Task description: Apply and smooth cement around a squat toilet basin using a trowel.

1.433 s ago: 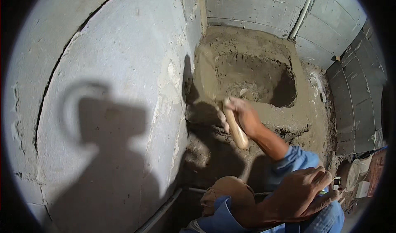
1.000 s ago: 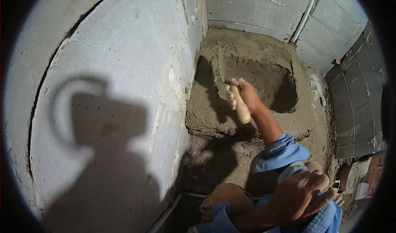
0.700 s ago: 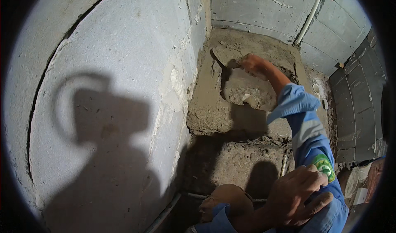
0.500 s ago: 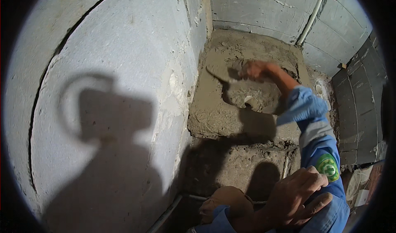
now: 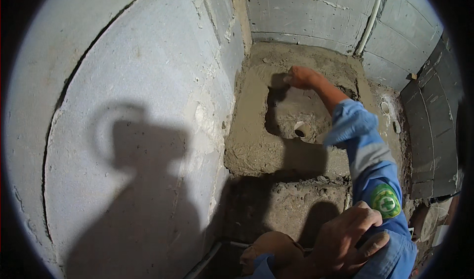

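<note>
Mortar point(image 5: 248, 109) is smoothed left of the pit point(image 5: 295, 105), rough nearside; right hand's point(image 5: 303, 78) fingers are clenched, contents unseen; left hand's point(image 5: 348, 234) cannot be judged.

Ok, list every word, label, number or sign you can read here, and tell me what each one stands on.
Words, labels and numbers: none that can be read.
Sign: a green cross on a white disc, on the round green patch of the blue right sleeve.
Patch border: any lettering there is too small to read.
Left wall: no legible marks, only cracks and a shadow.
</note>
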`<state>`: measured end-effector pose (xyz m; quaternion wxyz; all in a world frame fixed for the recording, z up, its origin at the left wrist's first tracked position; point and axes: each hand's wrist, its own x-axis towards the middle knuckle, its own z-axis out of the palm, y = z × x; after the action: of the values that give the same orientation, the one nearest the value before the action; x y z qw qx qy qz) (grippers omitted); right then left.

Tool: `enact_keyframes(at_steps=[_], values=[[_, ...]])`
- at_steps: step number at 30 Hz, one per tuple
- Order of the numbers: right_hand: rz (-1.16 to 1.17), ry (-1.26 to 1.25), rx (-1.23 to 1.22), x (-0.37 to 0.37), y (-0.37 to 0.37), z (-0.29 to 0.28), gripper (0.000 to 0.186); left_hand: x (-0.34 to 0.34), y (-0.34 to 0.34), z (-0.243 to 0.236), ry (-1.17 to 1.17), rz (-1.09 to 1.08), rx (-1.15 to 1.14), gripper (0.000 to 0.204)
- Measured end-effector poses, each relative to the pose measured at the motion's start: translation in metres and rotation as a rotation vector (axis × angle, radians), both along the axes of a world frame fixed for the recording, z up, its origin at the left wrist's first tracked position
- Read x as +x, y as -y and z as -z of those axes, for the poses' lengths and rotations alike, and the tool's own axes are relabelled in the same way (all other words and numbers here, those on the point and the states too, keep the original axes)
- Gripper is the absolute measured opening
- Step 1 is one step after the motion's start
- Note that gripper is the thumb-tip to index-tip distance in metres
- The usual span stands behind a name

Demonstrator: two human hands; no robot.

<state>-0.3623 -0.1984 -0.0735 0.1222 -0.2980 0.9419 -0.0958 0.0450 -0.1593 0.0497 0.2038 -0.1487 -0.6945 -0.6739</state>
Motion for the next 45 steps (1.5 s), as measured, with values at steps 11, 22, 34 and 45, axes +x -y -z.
enact_keyframes(at_steps=[11,22,34,45], values=[[-0.009,0.029,-0.026,-0.038,0.015,0.032,0.034,-0.012,-0.002,0.012,-0.072,-0.029,0.179,0.032],[0.445,0.081,0.168,-0.032,-0.081,0.023,0.029,-0.002,0.003,-0.014,-0.054,0.002,0.219,0.021],[0.093,-0.045,-0.184,0.014,-0.032,0.05,0.032,0.022,-0.027,0.042,0.291,0.379,1.473,0.021],[0.611,-0.154,-0.086,0.068,-0.309,0.001,0.041,0.021,-0.023,-0.033,0.095,0.419,0.004,0.031]])
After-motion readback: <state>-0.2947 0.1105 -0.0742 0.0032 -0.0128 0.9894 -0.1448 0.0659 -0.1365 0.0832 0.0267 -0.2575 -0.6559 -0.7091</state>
